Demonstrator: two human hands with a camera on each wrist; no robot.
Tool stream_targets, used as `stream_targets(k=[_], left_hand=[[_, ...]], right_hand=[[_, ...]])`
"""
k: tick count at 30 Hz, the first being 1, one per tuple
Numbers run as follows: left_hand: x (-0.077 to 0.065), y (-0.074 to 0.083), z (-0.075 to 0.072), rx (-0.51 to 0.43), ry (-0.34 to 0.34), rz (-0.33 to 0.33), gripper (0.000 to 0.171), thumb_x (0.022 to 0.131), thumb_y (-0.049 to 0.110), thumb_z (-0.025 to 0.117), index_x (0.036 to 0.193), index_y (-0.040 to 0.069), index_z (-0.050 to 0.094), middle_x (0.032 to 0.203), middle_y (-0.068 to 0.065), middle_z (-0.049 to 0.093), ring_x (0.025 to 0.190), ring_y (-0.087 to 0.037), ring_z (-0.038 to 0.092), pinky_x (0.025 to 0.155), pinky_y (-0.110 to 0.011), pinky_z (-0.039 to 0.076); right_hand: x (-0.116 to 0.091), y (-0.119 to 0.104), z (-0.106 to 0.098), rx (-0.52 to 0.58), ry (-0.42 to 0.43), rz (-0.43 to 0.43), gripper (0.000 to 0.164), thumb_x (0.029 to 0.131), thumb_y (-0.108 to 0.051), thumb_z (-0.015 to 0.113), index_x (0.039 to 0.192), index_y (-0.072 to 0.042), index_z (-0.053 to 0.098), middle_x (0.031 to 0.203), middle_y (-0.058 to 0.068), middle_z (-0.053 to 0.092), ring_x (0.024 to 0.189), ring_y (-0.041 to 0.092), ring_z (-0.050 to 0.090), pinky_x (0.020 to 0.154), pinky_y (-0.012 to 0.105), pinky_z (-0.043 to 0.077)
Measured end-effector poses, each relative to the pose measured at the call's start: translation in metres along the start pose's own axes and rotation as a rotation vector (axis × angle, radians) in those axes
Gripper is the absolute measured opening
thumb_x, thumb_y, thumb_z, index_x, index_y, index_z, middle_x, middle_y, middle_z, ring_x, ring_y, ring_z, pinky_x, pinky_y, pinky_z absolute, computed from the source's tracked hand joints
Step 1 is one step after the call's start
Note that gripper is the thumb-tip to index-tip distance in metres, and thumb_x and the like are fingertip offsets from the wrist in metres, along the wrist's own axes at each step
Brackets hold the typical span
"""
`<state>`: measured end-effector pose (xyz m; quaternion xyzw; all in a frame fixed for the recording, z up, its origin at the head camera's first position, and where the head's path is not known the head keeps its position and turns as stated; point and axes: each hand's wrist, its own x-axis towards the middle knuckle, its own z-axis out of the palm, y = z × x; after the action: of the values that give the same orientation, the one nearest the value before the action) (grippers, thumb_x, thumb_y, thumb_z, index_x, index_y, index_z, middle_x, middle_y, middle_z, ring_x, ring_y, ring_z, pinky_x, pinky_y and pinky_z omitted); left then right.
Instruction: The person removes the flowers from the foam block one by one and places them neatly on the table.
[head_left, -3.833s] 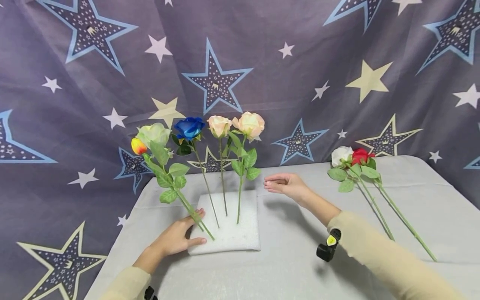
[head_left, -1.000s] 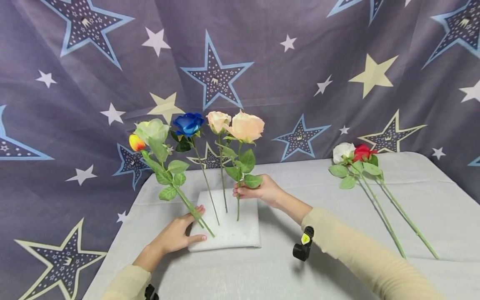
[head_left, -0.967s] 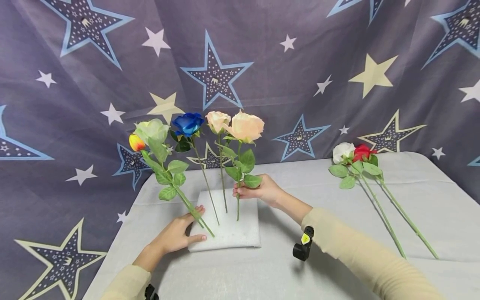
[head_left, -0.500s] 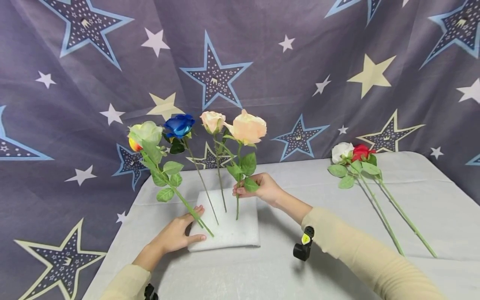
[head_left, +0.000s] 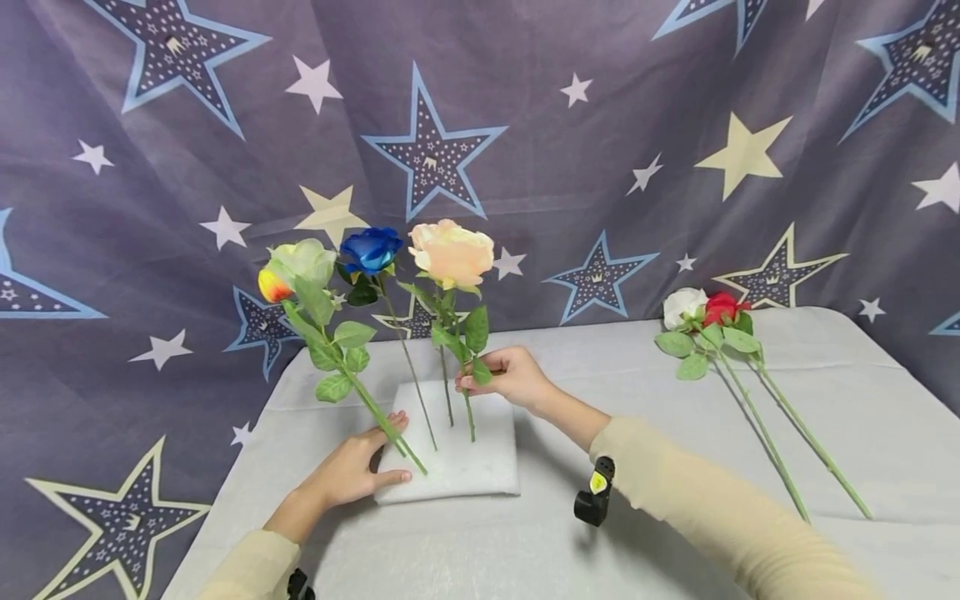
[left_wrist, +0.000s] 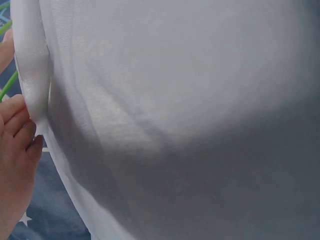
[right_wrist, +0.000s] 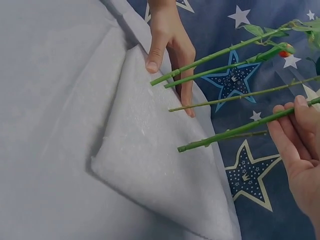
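Observation:
My right hand (head_left: pixel 513 379) pinches the green stem of a large peach rose (head_left: pixel 452 254), whose lower end meets a white foam slab (head_left: pixel 480 475). In the right wrist view, thumb and fingers close on this stem (right_wrist: pixel 230 134). Behind its bloom, a smaller pink rose is hidden except for its thin stem (head_left: pixel 446 387). My left hand (head_left: pixel 348 471) rests on the slab's left edge, thumb and fingers spread. A blue rose (head_left: pixel 371 250), a pale green rose (head_left: pixel 303 262) and an orange-yellow tulip (head_left: pixel 274 286) stand in the slab, the last two leaning left.
A white rose (head_left: pixel 684 307) and a red rose (head_left: pixel 724 308) lie on the grey-covered table (head_left: pixel 615 533) at the right. Behind the table hangs a star-patterned curtain (head_left: pixel 525 100). A black camera (head_left: pixel 594 493) sits at my right wrist.
My right hand came in from the right and took hold of the peach rose's stem. The bloom has since tilted left, covering the smaller pink rose. My left hand has stayed put.

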<state>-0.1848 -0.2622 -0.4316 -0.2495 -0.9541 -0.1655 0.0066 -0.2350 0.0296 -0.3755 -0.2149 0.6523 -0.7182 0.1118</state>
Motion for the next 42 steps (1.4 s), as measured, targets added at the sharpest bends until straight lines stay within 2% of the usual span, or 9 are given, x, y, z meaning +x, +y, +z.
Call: stream_targets(k=[8, 15, 26, 33, 37, 42], left_hand=[[0.0, 0.0, 0.0, -0.004, -0.011, -0.005, 0.083, 0.078, 0.054, 0.066, 0.142, 0.009, 0.04, 0.145, -0.013, 0.042, 0.132, -0.032, 0.043, 0.11, -0.049, 0.035], [-0.002, 0.001, -0.002, -0.018, -0.002, -0.005, 0.083, 0.077, 0.052, 0.068, 0.142, 0.008, 0.041, 0.145, -0.015, 0.041, 0.132, -0.034, 0.042, 0.11, -0.05, 0.034], [-0.002, -0.001, 0.0, -0.02, 0.004, -0.007, 0.084, 0.077, 0.055, 0.067, 0.142, 0.009, 0.041, 0.146, -0.014, 0.041, 0.133, -0.034, 0.041, 0.11, -0.05, 0.033], [-0.002, -0.003, 0.003, -0.024, 0.007, -0.008, 0.084, 0.077, 0.055, 0.067, 0.142, 0.009, 0.041, 0.146, -0.014, 0.041, 0.133, -0.033, 0.041, 0.111, -0.05, 0.033], [-0.003, -0.004, 0.003, -0.027, 0.005, -0.003, 0.084, 0.077, 0.055, 0.067, 0.142, 0.009, 0.041, 0.146, -0.014, 0.04, 0.133, -0.034, 0.041, 0.111, -0.05, 0.033], [-0.002, -0.004, 0.003, -0.02, 0.015, 0.009, 0.084, 0.076, 0.055, 0.068, 0.142, 0.009, 0.041, 0.145, -0.015, 0.041, 0.132, -0.034, 0.042, 0.11, -0.05, 0.034]], right_hand=[[0.004, 0.0, 0.006, -0.033, 0.006, 0.012, 0.025, 0.079, 0.005, 0.069, 0.101, 0.015, 0.065, 0.099, 0.027, 0.068, 0.08, 0.019, 0.072, 0.08, 0.035, 0.058], [0.004, -0.004, 0.006, -0.048, 0.014, 0.011, 0.027, 0.08, 0.003, 0.069, 0.103, 0.015, 0.064, 0.1, 0.026, 0.068, 0.084, 0.022, 0.072, 0.08, 0.035, 0.058], [0.001, -0.012, 0.002, -0.063, 0.064, -0.014, 0.025, 0.082, 0.0, 0.068, 0.103, 0.013, 0.064, 0.096, 0.023, 0.07, 0.082, 0.02, 0.072, 0.079, 0.033, 0.059], [-0.003, -0.013, -0.002, -0.057, 0.101, -0.038, 0.02, 0.084, 0.002, 0.065, 0.099, 0.014, 0.065, 0.096, 0.025, 0.069, 0.079, 0.016, 0.072, 0.08, 0.033, 0.058], [-0.006, -0.011, -0.006, -0.062, 0.092, -0.037, 0.016, 0.084, 0.001, 0.065, 0.092, 0.016, 0.065, 0.096, 0.023, 0.07, 0.078, 0.015, 0.072, 0.079, 0.033, 0.059], [-0.012, -0.008, -0.011, -0.065, 0.073, -0.032, 0.017, 0.084, 0.0, 0.066, 0.093, 0.015, 0.066, 0.094, 0.021, 0.071, 0.078, 0.015, 0.072, 0.078, 0.035, 0.059]])
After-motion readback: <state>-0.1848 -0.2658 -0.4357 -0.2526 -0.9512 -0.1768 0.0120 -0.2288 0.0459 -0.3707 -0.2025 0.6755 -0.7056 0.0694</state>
